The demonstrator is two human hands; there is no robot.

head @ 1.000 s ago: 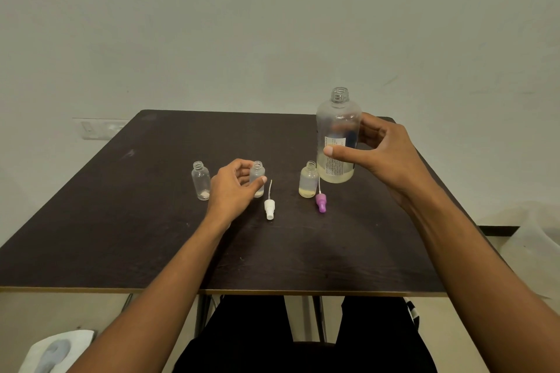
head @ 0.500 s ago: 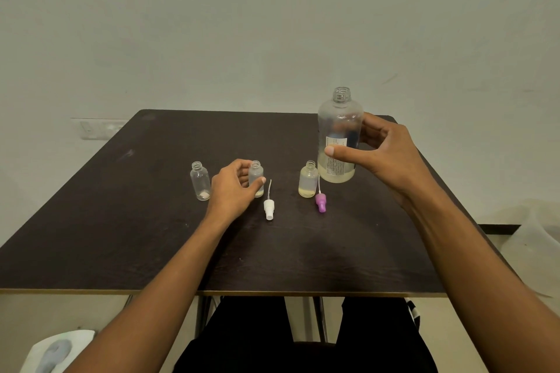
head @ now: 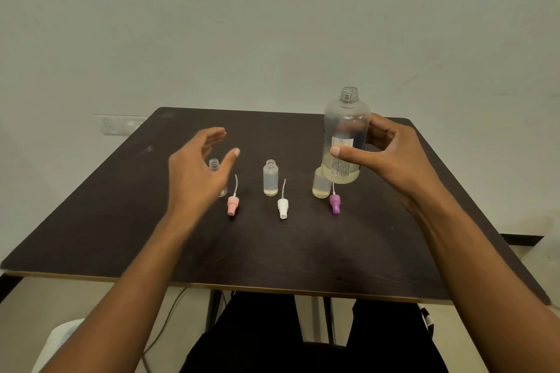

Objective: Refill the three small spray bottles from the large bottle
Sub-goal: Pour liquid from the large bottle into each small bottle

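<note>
Half a second ago my left hand [head: 194, 179] was pinching the middle small bottle [head: 270, 178]. It has now let go and swung over to the left of centre in the frame. Its fingers [head: 215, 133] are spread wide and hold nothing. They hover in front of the leftmost small bottle [head: 214, 165], whose neck shows in the gap between thumb and fingers without being touched. The middle one has only a little liquid at its bottom, so I judge I am moving on to steady the left one, not finishing. All three stand uncapped on the table [head: 91, 221]. Right of centre, my right hand [head: 391, 157] curls around the large bottle [head: 345, 130], upright, open and low on liquid, which now overlaps the right small bottle [head: 320, 189].
</note>
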